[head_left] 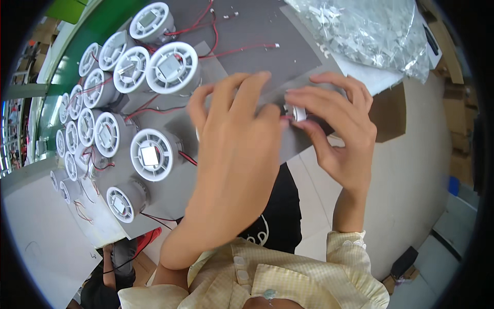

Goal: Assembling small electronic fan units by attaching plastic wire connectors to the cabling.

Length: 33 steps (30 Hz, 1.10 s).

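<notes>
My right hand pinches a small white plastic piece between thumb and fingers; its exact kind is too small to tell. A short red wire runs from it toward my left hand. That hand is just to the left, slightly blurred, its fingers spread and nothing visible in them. Its back covers part of the table and a pale thing behind it. Nearest to it are white round slotted housings with red and black wires: one beyond the fingers, another beside the wrist.
Several more such housings crowd the left of the grey table, their wires trailing across it. A clear plastic bag of small pale parts lies at the far right. Below it stands a brown cardboard box. Another person is at the lower left.
</notes>
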Available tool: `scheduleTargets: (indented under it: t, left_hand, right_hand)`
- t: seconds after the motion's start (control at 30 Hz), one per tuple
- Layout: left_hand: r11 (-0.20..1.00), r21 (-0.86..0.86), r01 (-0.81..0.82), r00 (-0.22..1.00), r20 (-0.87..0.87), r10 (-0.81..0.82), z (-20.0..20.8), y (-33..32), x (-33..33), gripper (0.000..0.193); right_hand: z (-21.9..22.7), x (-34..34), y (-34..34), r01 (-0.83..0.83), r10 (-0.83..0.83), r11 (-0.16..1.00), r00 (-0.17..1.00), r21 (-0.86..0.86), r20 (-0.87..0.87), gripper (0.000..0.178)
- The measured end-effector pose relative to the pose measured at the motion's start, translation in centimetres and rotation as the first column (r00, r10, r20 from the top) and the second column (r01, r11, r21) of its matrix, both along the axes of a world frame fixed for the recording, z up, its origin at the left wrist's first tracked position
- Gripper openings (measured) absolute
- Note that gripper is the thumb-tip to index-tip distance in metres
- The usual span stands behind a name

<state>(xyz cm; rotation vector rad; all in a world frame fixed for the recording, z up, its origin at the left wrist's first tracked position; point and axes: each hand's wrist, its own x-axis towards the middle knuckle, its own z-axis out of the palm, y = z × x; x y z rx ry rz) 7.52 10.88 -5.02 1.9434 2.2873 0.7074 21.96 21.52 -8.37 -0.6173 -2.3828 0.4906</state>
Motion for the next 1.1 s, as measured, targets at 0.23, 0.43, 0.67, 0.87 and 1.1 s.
scheduleTargets:
  t: [0.23,0.43,0.67,0.87,1.1]
  left_hand:
    - [0.967,-0.183,-0.177,0.961,0.180,0.210,2.0,-1.3,-0.7,0.058]
    - [0.997,-0.034,-0.067,0.939,0.337,0.075,0.4,-1.5,-1.8,0.063]
    - [0.976,-0.090,-0.200,0.827,0.519,0.217,-0.1,-1.9,-1.5,0.061]
    - [0.989,-0.110,-0.098,0.758,0.636,0.146,-0.2,-2.1,-2.2,0.061]
    - [0.987,-0.121,-0.105,0.688,0.708,0.160,-0.4,-2.4,-2.0,0.060]
  right_hand:
    - [0.7,-0.5,-0.4,0.008,-0.013,0.999,0.996,0.048,0.094,0.033]
    - [1.3,-0.7,0.2,-0.069,0.058,0.993,0.992,0.093,0.112,0.031]
    - [-0.7,-1.3,0.7,-0.285,0.265,0.956,0.940,-0.069,-0.214,0.036]
    - [-0.7,-1.1,-0.2,-0.302,0.230,0.932,0.921,-0.203,-0.314,0.036]
    - [-0.3,-0.9,-0.2,-0.281,0.160,0.855,0.943,-0.437,-0.292,0.034]
